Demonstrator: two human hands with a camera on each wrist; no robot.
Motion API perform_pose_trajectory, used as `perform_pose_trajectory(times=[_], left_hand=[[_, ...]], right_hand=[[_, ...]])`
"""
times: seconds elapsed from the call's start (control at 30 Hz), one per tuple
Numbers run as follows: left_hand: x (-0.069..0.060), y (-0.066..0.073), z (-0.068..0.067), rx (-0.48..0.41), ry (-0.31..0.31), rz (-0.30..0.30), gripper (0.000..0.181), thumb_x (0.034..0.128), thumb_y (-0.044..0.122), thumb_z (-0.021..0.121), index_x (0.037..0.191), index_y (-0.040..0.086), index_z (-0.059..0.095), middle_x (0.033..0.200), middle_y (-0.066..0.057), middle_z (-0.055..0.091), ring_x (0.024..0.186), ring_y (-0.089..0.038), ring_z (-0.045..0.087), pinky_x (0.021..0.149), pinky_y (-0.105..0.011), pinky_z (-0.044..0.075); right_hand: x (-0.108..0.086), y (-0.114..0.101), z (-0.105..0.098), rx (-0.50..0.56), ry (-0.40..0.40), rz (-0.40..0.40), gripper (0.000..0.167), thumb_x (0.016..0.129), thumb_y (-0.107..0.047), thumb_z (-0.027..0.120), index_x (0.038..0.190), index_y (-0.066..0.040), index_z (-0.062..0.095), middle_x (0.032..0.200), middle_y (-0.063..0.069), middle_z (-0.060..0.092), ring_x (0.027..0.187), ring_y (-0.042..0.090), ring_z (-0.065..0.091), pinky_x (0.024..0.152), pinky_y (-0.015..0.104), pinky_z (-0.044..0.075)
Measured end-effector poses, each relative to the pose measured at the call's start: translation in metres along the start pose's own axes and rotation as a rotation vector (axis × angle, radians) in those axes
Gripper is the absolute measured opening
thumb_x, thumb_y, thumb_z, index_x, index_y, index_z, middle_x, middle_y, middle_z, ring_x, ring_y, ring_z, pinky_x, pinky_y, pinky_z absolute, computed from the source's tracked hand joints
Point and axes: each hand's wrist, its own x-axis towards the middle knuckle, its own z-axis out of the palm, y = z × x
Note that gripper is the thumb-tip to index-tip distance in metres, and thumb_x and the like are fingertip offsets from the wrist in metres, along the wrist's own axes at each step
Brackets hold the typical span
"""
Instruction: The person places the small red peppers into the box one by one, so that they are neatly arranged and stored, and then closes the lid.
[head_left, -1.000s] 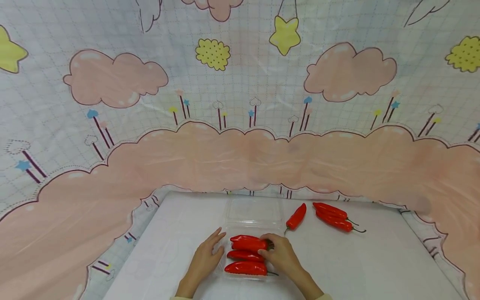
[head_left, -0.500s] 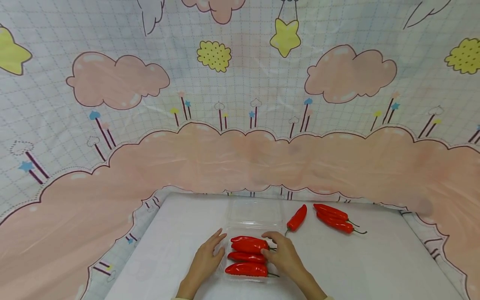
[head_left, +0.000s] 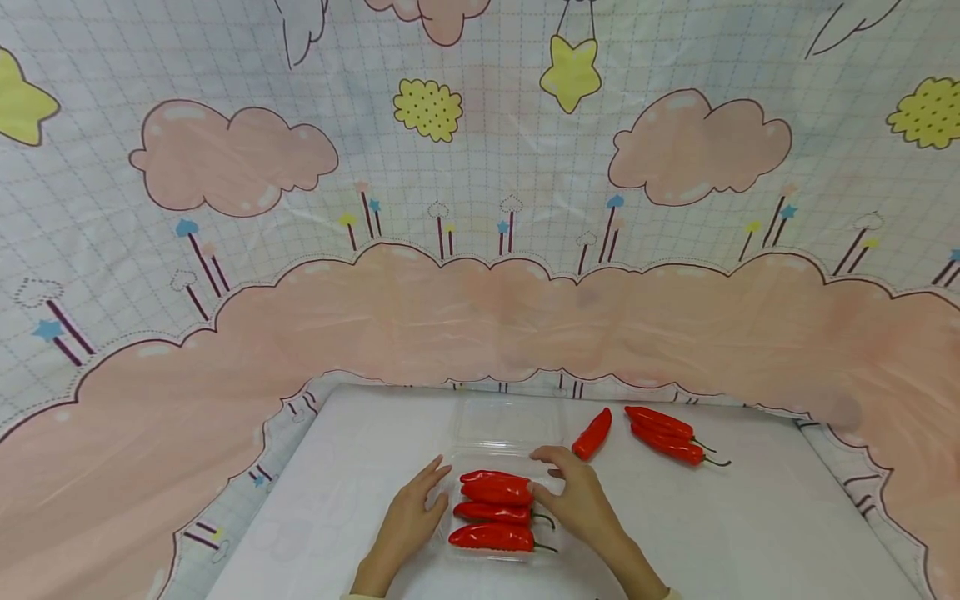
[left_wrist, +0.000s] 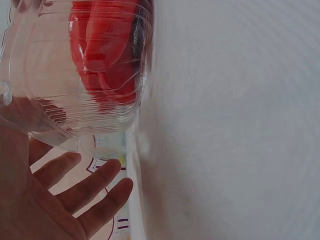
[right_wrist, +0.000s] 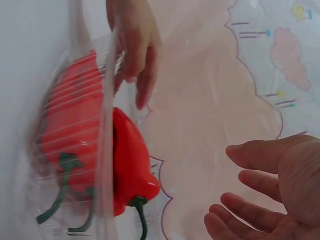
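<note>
A clear plastic clamshell box (head_left: 491,557) lies with its lid folded back, several red chili peppers (head_left: 491,537) in its base. In the right wrist view, one red pepper (right_wrist: 131,160) rises above the rim, its green stem hanging out. At the box's left side is my left hand (head_left: 411,512), fingers loosely spread; in the left wrist view its fingertips (left_wrist: 120,192) hold nothing. My right hand (head_left: 577,496) is by the stem ends at the right side, thumb overlapping a pepper in the head view. Its fingers (right_wrist: 255,210) are relaxed and apart from the peppers in the right wrist view.
Behind the right hand a single red pepper (head_left: 593,433) lies on the white table (head_left: 720,533). Farther right, two more peppers (head_left: 667,435) lie side by side. The clear lid (head_left: 510,423) rests flat behind the base. A patterned cloth (head_left: 480,317) hangs at the back.
My right hand has drawn back a little to the right from the upper pepper, its fingers loosening and uncovering a lower stem. The left hand has stayed in place.
</note>
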Motion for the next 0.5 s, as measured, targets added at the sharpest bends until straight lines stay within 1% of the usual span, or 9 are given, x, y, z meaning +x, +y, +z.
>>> perform_pose_trajectory(times=[0.1, 0.23, 0.33, 0.5], left_hand=[[0.000, 0.000, 0.000, 0.004, 0.007, 0.007, 0.042, 0.0866, 0.011, 0.064, 0.129, 0.011, 0.065, 0.144, -0.008, 0.056, 0.122, -0.033, 0.061, 0.095, -0.054, 0.052], [0.001, 0.000, 0.000, -0.007, 0.001, -0.005, 0.042, 0.0869, 0.011, 0.064, 0.129, 0.012, 0.065, 0.145, -0.007, 0.055, 0.123, -0.032, 0.061, 0.096, -0.054, 0.052], [0.001, -0.001, 0.000, -0.014, -0.008, -0.018, 0.042, 0.0877, 0.012, 0.064, 0.130, 0.012, 0.064, 0.146, -0.005, 0.055, 0.124, -0.031, 0.061, 0.097, -0.053, 0.052], [0.001, -0.001, 0.000, -0.011, -0.012, -0.015, 0.042, 0.0886, 0.013, 0.064, 0.130, 0.013, 0.064, 0.146, -0.006, 0.054, 0.123, -0.030, 0.061, 0.096, -0.052, 0.052]], right_hand=[[0.000, -0.004, -0.004, -0.001, 0.015, 0.016, 0.041, 0.083, -0.016, 0.078, 0.122, -0.018, 0.064, 0.126, 0.006, 0.065, 0.111, 0.027, 0.065, 0.092, 0.046, 0.057], [-0.001, -0.006, -0.009, 0.008, 0.038, 0.029, 0.043, 0.082, -0.016, 0.078, 0.122, -0.018, 0.064, 0.127, 0.005, 0.065, 0.111, 0.026, 0.066, 0.091, 0.044, 0.057], [-0.001, -0.007, -0.012, 0.009, 0.062, 0.024, 0.042, 0.082, -0.015, 0.078, 0.122, -0.019, 0.064, 0.126, 0.004, 0.065, 0.111, 0.025, 0.066, 0.091, 0.042, 0.057], [-0.002, -0.008, -0.016, 0.015, 0.092, 0.011, 0.043, 0.082, -0.013, 0.078, 0.122, -0.018, 0.064, 0.126, 0.001, 0.066, 0.112, 0.024, 0.066, 0.093, 0.041, 0.057]])
